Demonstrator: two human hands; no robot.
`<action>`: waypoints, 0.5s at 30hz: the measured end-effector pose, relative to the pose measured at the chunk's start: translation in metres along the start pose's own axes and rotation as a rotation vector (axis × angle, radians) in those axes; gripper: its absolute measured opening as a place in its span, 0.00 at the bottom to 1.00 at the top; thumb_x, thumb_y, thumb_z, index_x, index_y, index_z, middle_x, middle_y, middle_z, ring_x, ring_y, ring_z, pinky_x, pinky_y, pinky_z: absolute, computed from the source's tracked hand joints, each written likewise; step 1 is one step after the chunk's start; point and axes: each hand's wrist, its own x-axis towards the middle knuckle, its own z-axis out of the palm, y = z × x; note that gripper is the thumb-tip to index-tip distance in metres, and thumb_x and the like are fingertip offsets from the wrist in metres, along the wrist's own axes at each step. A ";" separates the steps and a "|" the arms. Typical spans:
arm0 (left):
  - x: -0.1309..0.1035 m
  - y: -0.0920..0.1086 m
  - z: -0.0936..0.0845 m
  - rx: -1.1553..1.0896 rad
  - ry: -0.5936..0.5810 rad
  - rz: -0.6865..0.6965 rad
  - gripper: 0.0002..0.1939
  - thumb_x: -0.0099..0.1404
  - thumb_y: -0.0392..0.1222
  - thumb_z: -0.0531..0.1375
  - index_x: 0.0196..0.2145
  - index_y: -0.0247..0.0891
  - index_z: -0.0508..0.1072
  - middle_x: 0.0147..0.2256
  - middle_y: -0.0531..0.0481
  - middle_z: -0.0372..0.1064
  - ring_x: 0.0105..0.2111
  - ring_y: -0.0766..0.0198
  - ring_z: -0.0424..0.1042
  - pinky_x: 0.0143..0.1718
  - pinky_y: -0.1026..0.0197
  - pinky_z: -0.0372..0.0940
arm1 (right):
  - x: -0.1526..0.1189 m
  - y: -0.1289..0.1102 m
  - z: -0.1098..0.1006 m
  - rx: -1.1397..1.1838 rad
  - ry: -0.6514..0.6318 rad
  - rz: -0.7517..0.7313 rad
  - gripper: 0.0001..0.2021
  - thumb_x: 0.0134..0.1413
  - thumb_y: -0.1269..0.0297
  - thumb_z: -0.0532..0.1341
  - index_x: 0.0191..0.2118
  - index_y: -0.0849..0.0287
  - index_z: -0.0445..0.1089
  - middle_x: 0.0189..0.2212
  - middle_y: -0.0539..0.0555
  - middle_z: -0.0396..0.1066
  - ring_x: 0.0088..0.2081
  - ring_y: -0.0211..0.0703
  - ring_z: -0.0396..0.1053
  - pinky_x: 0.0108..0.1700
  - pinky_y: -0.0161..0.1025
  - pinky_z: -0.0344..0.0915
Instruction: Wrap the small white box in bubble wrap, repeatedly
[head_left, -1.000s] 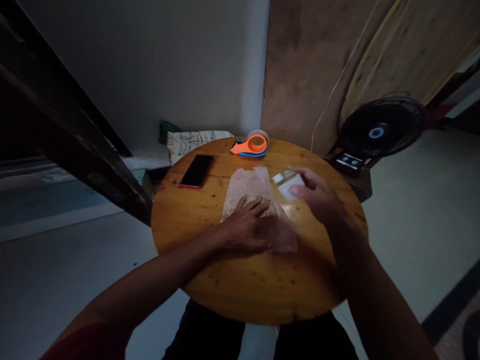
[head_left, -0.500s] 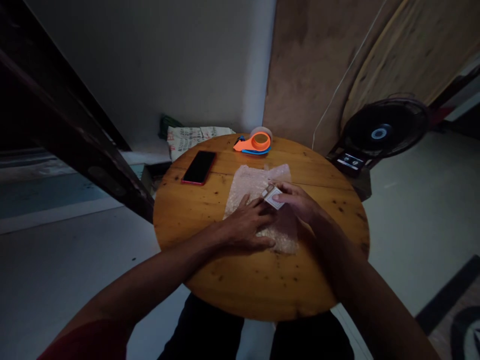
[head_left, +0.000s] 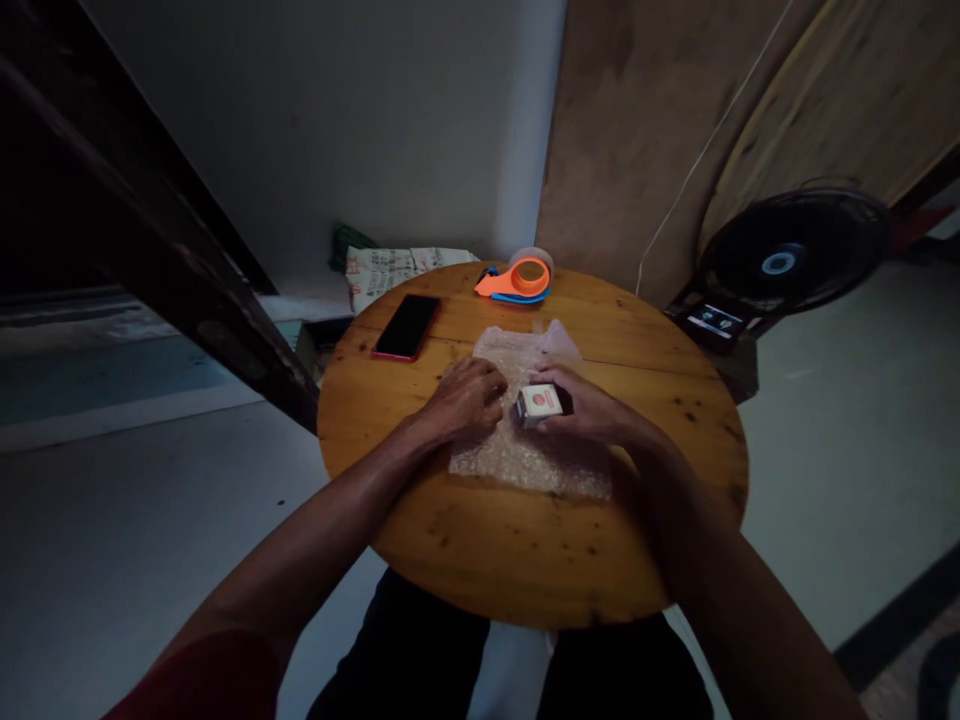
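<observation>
One box (head_left: 539, 404), grasped in right grip (head_left: 589, 408); one bubble-wrap sheet (head_left: 517, 466), partly covered by left grip (head_left: 465, 398), hold unclear; one phone (head_left: 407, 327), one tape dispenser (head_left: 510, 281) set beyond.

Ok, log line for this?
left hand: at bubble wrap, left edge | right hand: holding small box over wrap | phone, tape dispenser: on table

From the wearer's head, above six o'clock of the round wooden table (head_left: 480, 560), the one camera looks down and toward twelve, near, framing the whole table, the wearer's legs (head_left: 412, 640) at six and an electric fan (head_left: 799, 262) at two.
</observation>
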 end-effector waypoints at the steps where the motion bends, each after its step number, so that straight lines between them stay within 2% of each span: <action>1: 0.000 0.000 0.001 0.000 -0.004 -0.009 0.14 0.60 0.40 0.56 0.43 0.39 0.75 0.49 0.44 0.70 0.51 0.52 0.65 0.55 0.47 0.59 | 0.000 0.001 0.000 -0.022 -0.027 -0.012 0.28 0.39 0.59 0.69 0.50 0.56 0.68 0.54 0.56 0.66 0.54 0.53 0.65 0.56 0.49 0.62; 9: 0.003 -0.004 0.003 0.024 -0.016 0.005 0.15 0.58 0.38 0.56 0.43 0.39 0.74 0.48 0.44 0.69 0.52 0.51 0.65 0.56 0.47 0.58 | 0.000 0.004 0.002 -0.056 0.023 0.015 0.21 0.42 0.58 0.68 0.45 0.55 0.68 0.50 0.54 0.69 0.48 0.52 0.69 0.49 0.47 0.66; 15: 0.002 -0.002 0.002 0.054 -0.016 0.000 0.15 0.59 0.38 0.56 0.44 0.39 0.73 0.49 0.44 0.69 0.52 0.52 0.65 0.56 0.48 0.58 | -0.001 -0.004 0.003 -0.156 0.004 0.055 0.24 0.39 0.59 0.69 0.46 0.55 0.68 0.47 0.55 0.71 0.47 0.53 0.69 0.47 0.46 0.65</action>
